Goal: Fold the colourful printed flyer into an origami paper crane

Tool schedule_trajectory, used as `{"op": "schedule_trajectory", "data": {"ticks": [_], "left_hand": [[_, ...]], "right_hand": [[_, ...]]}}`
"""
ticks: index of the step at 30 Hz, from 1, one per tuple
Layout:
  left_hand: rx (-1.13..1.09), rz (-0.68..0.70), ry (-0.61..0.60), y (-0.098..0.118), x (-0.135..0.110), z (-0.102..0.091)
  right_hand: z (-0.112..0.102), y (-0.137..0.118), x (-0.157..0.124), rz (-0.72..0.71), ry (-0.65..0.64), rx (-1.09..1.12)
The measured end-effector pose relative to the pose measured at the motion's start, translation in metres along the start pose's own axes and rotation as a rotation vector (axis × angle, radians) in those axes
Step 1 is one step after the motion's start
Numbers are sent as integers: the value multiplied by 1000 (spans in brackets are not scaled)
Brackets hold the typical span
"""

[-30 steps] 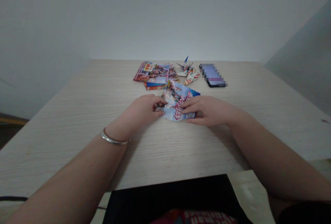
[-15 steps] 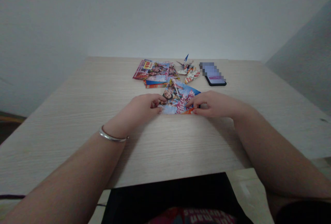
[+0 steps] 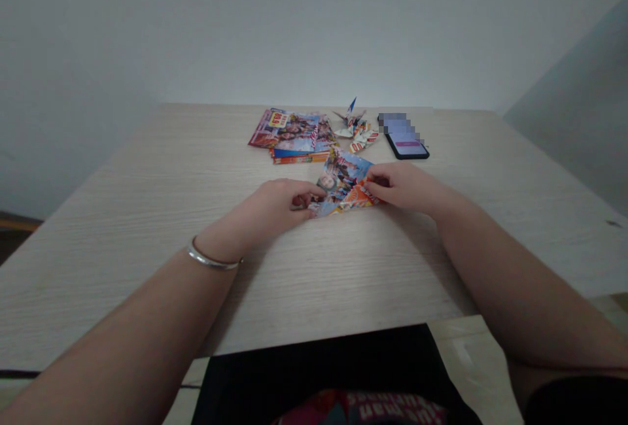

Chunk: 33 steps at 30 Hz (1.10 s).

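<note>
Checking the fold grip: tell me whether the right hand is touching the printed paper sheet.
Touching. The head view shows the right hand pinching the right corner of the paper sheet, fingertips overlapping its edge, no gap.

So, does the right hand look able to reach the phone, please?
Probably yes: the phone lies just beyond the right hand with only bare table between, though that hand is pinching the printed sheet.

A glossy printed leaflet point(image 3: 343, 183), bright with blue sky, photo faces and red lettering, lies partly folded at the middle of the pale wood-grain worktop point(image 3: 147, 216), an orange flap turned over along its near edge.
</note>
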<state>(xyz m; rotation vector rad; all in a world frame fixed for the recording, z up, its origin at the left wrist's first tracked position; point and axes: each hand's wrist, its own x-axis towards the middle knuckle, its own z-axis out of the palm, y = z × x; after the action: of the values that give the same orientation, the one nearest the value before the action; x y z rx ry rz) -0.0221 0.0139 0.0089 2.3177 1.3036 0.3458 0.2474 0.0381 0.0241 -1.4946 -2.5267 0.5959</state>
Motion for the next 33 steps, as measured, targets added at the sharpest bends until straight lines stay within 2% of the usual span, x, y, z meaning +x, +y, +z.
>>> {"op": "schedule_trajectory", "data": {"ticks": [10,15,18,24,29,33], "left_hand": [[33,43,23,3,3,9],[43,108,40,2,4,12],[41,98,49,3,5,13],[18,80,85,8,5,15],[25,82,79,8,4,14],[72,111,-2,10,2,8]], "right_hand": [[-1,-8,2,103,-80,-189],[-2,-8,3,124,-124,-200],[-3,-6,1,103,-112,-149],[1,-3,-1,-60,-52,49],[6,4,3,-15,-49,106],[5,4,3,14,-67,70]]}}
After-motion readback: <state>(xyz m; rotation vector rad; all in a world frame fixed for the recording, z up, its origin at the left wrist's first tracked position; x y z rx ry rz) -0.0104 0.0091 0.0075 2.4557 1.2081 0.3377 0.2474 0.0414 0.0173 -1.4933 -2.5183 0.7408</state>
